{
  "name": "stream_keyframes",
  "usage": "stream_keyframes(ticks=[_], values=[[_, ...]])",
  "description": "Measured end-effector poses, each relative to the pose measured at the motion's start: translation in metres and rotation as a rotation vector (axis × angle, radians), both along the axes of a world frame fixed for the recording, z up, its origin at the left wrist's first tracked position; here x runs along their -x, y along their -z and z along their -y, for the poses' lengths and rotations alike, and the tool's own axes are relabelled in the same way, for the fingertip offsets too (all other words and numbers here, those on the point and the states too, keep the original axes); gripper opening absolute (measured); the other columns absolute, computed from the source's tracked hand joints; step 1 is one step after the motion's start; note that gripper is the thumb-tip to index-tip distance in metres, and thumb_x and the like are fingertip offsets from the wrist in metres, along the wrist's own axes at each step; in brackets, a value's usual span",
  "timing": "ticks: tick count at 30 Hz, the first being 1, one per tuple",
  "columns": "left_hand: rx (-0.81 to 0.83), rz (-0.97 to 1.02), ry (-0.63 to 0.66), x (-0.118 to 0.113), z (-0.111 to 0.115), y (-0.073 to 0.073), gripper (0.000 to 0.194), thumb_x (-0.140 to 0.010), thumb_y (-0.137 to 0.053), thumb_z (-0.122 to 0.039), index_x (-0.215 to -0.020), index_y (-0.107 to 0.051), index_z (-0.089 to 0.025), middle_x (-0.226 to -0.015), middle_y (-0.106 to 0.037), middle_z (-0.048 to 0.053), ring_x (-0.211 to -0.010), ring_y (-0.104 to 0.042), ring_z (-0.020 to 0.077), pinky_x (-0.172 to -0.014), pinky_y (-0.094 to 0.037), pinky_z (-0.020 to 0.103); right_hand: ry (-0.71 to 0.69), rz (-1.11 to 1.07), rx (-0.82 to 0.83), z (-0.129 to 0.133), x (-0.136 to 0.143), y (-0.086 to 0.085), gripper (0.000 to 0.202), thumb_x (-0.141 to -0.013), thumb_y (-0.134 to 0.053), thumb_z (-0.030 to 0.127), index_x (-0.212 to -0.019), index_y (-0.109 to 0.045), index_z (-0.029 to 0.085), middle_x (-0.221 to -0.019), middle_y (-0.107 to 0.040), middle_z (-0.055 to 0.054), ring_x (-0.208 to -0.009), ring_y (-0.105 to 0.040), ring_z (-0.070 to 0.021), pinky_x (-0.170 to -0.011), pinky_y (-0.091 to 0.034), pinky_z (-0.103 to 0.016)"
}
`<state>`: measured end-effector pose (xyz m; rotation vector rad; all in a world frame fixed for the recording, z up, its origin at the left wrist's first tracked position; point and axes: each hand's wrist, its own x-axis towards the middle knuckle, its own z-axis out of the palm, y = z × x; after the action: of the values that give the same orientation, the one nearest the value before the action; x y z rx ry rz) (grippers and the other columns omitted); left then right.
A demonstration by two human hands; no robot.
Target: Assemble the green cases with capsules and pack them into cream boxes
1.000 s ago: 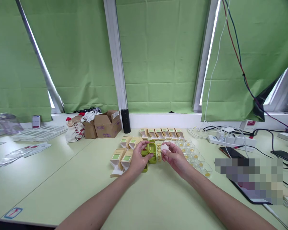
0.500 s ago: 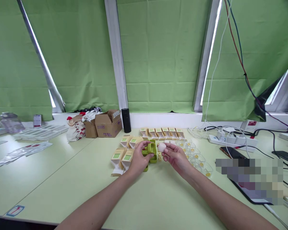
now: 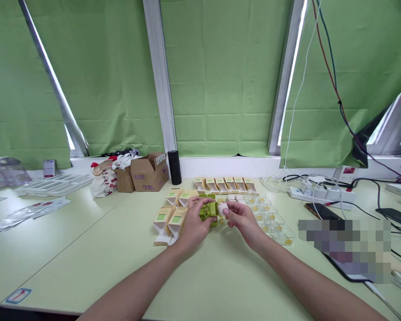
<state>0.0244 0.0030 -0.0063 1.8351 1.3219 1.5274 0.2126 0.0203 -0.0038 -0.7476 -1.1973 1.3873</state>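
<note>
Between the thumb and fingers of my left hand (image 3: 194, 223) is a small olive-green plastic case (image 3: 213, 208). My right hand (image 3: 243, 221) pinches a white rounded piece (image 3: 223, 208) right beside the case's right side; whether they touch I cannot tell. More green cases (image 3: 205, 196) lie behind and under my left fingers. Small yellow pieces (image 3: 221, 221) show between the hands, partly hidden. Several white pieces (image 3: 235, 198) lie beyond my right fingers. Clear plastic trays with yellow centres (image 3: 271, 217) sit right of that hand. Open paper boxes with green labels (image 3: 161, 218) stand beside my left hand.
A row of similar paper boxes (image 3: 221, 186) stands at the back. Behind left are a cardboard box (image 3: 149, 174), a black cylinder (image 3: 175, 168) and a patterned bag (image 3: 103, 183). A power strip (image 3: 341, 199), cables, a dark phone (image 3: 322, 211) and a partly blurred tablet (image 3: 357, 275) lie right.
My right hand has brought the white piece slightly left and down, closer to the green case. My left hand has turned the case, so its hollow no longer faces me. The view shifted slightly.
</note>
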Motion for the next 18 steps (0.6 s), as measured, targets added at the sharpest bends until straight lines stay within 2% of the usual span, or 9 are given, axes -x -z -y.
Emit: stream_keyframes(ticks=[9, 18], values=[[0.002, 0.047, 0.042, 0.0014, -0.0014, 0.0021, 0.048, -0.07, -0.085, -0.01, -0.113, -0.081, -0.031, -0.129, -0.052, 0.007, -0.129, -0.056, 0.0314, -0.114, -0.049, 0.046, -0.01, 0.025, -0.024, -0.0005, -0.0005, 0.0003, 0.05, -0.062, -0.097, 0.056, -0.089, -0.085, 0.017, -0.076, -0.07, -0.004, -0.064, -0.053, -0.0138, -0.054, -0.041, -0.027], [0.009, 0.002, 0.071, 0.0025, -0.0031, 0.0031, 0.046, -0.071, -0.091, -0.019, -0.114, -0.081, -0.032, -0.127, -0.057, 0.008, -0.131, -0.055, 0.0321, -0.115, -0.046, 0.045, -0.031, 0.026, -0.023, -0.0024, 0.0003, 0.0044, 0.05, -0.064, -0.096, 0.06, -0.084, -0.082, 0.016, -0.073, -0.067, -0.003, -0.063, -0.055, -0.0139, -0.057, -0.046, -0.029]])
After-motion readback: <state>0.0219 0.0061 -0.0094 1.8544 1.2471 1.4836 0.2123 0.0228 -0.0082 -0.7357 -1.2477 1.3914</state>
